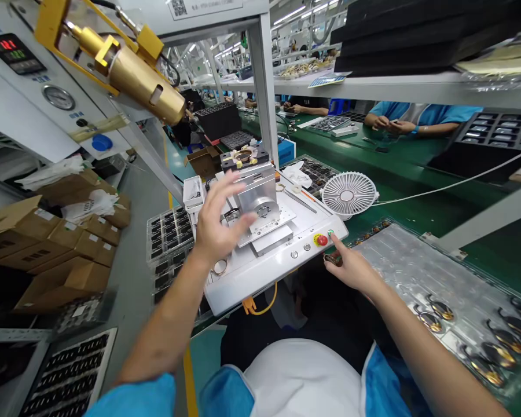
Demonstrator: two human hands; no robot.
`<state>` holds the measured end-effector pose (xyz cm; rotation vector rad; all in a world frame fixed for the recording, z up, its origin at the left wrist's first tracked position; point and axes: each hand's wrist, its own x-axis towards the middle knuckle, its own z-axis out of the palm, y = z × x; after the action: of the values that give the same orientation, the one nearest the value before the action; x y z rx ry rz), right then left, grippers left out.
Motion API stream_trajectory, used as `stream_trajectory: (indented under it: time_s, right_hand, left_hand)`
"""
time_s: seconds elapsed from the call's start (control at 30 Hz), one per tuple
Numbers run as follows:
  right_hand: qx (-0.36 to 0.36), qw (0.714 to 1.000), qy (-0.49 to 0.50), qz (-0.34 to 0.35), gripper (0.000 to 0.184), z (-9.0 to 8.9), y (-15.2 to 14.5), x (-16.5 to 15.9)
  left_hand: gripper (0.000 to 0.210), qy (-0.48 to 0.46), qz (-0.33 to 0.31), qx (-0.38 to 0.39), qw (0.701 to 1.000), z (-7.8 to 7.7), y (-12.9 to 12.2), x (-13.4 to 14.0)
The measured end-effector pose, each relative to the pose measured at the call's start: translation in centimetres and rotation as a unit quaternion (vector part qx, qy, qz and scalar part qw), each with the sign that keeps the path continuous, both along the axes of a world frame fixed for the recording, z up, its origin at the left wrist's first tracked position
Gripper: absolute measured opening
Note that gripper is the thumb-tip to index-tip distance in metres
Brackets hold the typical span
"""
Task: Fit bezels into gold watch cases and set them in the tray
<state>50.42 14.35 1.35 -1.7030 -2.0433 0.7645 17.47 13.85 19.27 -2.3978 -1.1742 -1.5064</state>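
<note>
My left hand point(219, 226) hovers in front of the metal fixture point(260, 200), thumb and fingers apart and nothing between them. On top of the fixture sits a dark holder point(245, 157) with a round ring-like part in it. My right hand point(353, 269) stretches its index finger onto the green button point(330, 233) at the right corner of the white machine base point(243, 281). Its other fingers are curled around a small round dark part point(332, 259), mostly hidden. Beside that finger is a red emergency stop button point(321, 240). A thin ring point(220, 267) lies on the base near my left wrist.
A gold cylinder point(147, 84) hangs at an angle above the fixture. A white fan point(349, 194) stands right of the base. Clear trays point(399, 260) with round parts lie at right, black-celled trays point(169, 231) at left. Co-workers' hands point(391, 124) show across the green bench.
</note>
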Motion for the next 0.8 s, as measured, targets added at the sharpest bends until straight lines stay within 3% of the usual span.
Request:
stream_trajectory:
  time_s: [0.1, 0.2, 0.3, 0.43, 0.53, 0.6, 0.67, 0.73, 0.8]
  right_hand:
    - [0.019, 1.000, -0.014, 0.008, 0.083, -0.7, -0.4, -0.3]
    - [0.046, 0.999, -0.018, -0.005, 0.081, -0.5, 0.0, 0.0]
    - [0.044, 0.999, -0.004, -0.008, 0.075, 0.3, 0.3, 0.6]
    - [0.033, 0.989, 0.138, 0.045, 0.070, 0.9, -2.2, 0.0]
    - [0.060, 0.941, 0.295, 0.156, 0.079, 0.4, -5.5, -2.5]
    - [0.123, 0.904, 0.349, 0.213, 0.084, -0.2, -7.4, -4.6]
    - [0.194, 0.880, 0.373, 0.221, 0.084, -0.7, -8.3, -6.5]
    - [0.236, 0.869, 0.384, 0.205, 0.079, -1.0, -8.5, -7.4]
    - [0.231, 0.880, 0.353, 0.220, 0.077, -0.8, -8.1, -6.8]
  left_hand:
    - [0.033, -0.115, -0.063, -0.051, 0.990, -6.4, -4.8, 1.5]
    - [0.026, -0.205, -0.063, -0.200, 0.956, -12.8, -8.9, 3.0]
    - [0.025, -0.239, -0.053, -0.368, 0.897, -17.1, -11.8, 4.4]
    - [0.035, -0.361, -0.079, -0.505, 0.780, -19.4, -13.8, 5.9]
    - [0.050, -0.452, -0.148, -0.526, 0.705, -20.1, -13.9, 6.9]
    - [0.060, -0.494, -0.194, -0.511, 0.677, -20.4, -13.7, 7.5]
    - [0.061, -0.527, -0.210, -0.490, 0.662, -20.7, -13.3, 7.9]
    - [0.057, -0.543, -0.205, -0.483, 0.655, -20.8, -12.9, 8.2]
    - [0.054, -0.545, -0.196, -0.486, 0.655, -20.9, -12.5, 8.2]
